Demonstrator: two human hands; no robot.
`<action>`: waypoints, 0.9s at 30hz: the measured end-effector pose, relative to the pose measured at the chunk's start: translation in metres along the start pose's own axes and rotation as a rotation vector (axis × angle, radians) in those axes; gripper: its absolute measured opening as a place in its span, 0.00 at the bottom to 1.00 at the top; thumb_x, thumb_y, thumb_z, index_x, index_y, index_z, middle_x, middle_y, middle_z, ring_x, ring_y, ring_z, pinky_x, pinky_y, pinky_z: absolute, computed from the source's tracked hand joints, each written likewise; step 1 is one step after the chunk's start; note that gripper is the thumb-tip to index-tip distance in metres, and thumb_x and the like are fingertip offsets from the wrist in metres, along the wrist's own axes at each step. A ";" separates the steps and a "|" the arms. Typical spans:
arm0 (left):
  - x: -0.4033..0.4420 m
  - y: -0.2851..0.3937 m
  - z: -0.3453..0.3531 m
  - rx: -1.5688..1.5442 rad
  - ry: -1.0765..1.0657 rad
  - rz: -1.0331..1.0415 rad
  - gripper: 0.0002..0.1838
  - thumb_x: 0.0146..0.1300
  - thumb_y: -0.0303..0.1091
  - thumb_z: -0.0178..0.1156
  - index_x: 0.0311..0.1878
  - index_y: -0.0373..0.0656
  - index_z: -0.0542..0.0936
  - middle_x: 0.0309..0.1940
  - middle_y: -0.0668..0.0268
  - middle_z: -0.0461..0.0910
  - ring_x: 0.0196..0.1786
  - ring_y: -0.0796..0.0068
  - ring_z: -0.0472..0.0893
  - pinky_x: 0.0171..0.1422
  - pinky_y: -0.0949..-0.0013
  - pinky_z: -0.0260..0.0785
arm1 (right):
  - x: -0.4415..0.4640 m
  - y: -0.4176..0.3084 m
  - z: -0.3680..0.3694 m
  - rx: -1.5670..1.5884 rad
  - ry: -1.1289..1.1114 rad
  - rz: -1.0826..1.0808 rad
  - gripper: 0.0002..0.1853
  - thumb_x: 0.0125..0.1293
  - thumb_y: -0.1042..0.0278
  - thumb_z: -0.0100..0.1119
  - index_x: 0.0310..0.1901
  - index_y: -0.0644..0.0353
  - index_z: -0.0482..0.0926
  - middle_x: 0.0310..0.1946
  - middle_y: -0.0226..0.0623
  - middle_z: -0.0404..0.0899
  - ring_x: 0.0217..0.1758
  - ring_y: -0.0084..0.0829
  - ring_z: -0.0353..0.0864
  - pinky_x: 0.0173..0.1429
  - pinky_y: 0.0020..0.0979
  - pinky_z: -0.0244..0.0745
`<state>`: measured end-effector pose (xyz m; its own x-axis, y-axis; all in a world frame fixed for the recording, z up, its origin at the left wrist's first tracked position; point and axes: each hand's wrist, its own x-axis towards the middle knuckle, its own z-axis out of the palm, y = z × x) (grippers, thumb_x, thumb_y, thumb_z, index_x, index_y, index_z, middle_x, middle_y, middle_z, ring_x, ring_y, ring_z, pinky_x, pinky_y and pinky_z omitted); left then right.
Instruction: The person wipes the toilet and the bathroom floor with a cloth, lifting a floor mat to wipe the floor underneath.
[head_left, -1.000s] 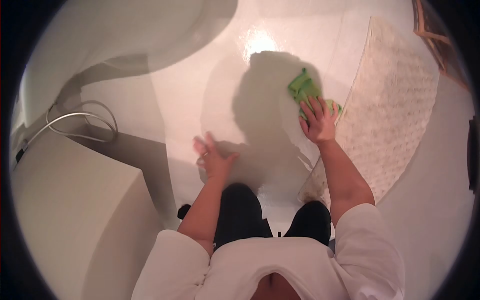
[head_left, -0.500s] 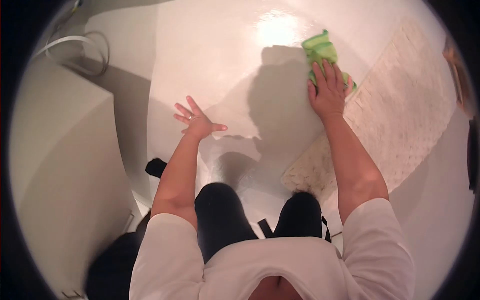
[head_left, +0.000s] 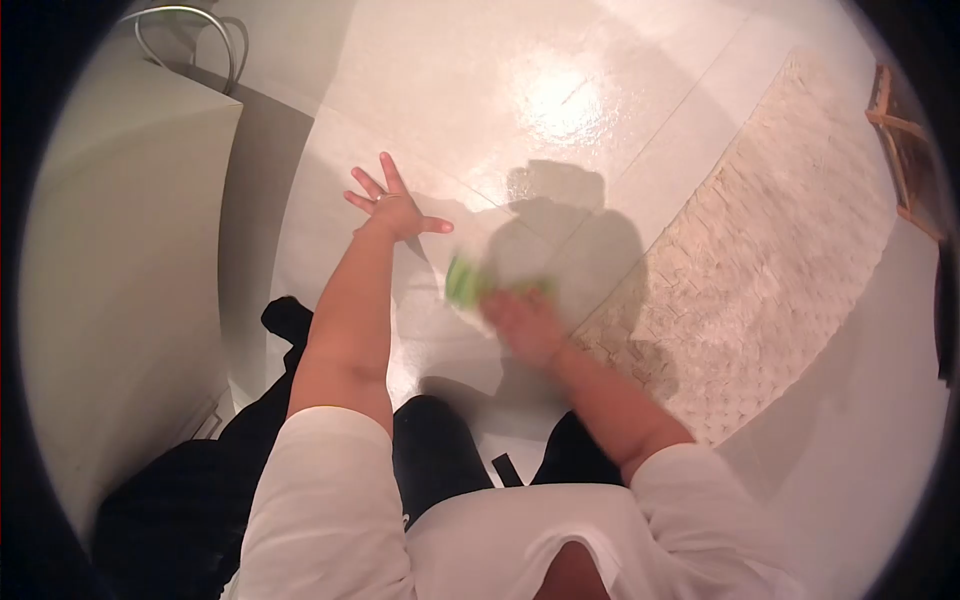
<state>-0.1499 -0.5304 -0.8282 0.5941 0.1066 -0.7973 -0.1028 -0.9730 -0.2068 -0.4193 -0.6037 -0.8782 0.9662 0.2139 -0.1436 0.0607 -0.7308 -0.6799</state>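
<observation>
My right hand [head_left: 524, 322], smeared by motion, is on a bright green cloth [head_left: 463, 283] low over the pale, glossy floor [head_left: 440, 130]. Part of the cloth sticks out past the fingertips, and the rest is hidden beneath the hand. My left hand [head_left: 399, 213] has its fingers and thumb spread wide at the floor, with a ring on one finger and nothing held. Both arms reach forward from white sleeves, above my dark-clothed knees [head_left: 437, 445].
A cream, textured rug [head_left: 770, 250] lies to the right. Along the left stands a pale, flat-sided piece of furniture [head_left: 130, 250], with a looped white cable [head_left: 230, 50] behind it. Something with a wooden frame [head_left: 893, 125] is at the far right edge.
My right hand has swept the green cloth toward me and leftward, away from the rug's upper edge. My left hand stays spread. The view has shifted somewhat.
</observation>
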 end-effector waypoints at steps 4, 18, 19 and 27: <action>0.001 -0.003 0.001 0.014 0.026 0.035 0.79 0.27 0.60 0.73 0.63 0.46 0.16 0.61 0.36 0.12 0.63 0.29 0.18 0.65 0.35 0.28 | 0.016 -0.025 -0.074 -0.021 -0.205 0.011 0.21 0.55 0.66 0.48 0.53 0.46 0.71 0.54 0.30 0.69 0.59 0.31 0.65 0.61 0.51 0.56; 0.000 -0.015 -0.024 -0.115 -0.170 0.056 0.75 0.28 0.57 0.74 0.65 0.61 0.21 0.63 0.47 0.10 0.65 0.34 0.19 0.56 0.25 0.43 | 0.120 -0.031 -0.046 -0.210 0.222 0.348 0.27 0.55 0.72 0.51 0.60 0.52 0.64 0.55 0.38 0.68 0.54 0.35 0.68 0.56 0.42 0.54; -0.001 -0.016 -0.022 -0.114 -0.170 0.065 0.74 0.29 0.57 0.73 0.66 0.61 0.21 0.64 0.47 0.11 0.65 0.34 0.20 0.56 0.25 0.44 | 0.111 -0.037 -0.035 -0.227 0.236 0.353 0.28 0.55 0.71 0.51 0.60 0.51 0.64 0.58 0.36 0.66 0.56 0.34 0.66 0.58 0.42 0.50; -0.021 -0.047 -0.027 -0.240 -0.054 0.260 0.66 0.34 0.52 0.73 0.69 0.62 0.32 0.67 0.51 0.19 0.69 0.39 0.27 0.60 0.28 0.43 | 0.101 -0.039 -0.028 -0.228 0.114 0.326 0.27 0.51 0.74 0.51 0.57 0.48 0.66 0.62 0.28 0.61 0.59 0.32 0.62 0.58 0.49 0.50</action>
<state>-0.1363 -0.4922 -0.7865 0.5289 -0.1467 -0.8359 -0.0507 -0.9887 0.1414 -0.3168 -0.5714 -0.8458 0.9650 -0.1162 -0.2353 -0.2112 -0.8762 -0.4333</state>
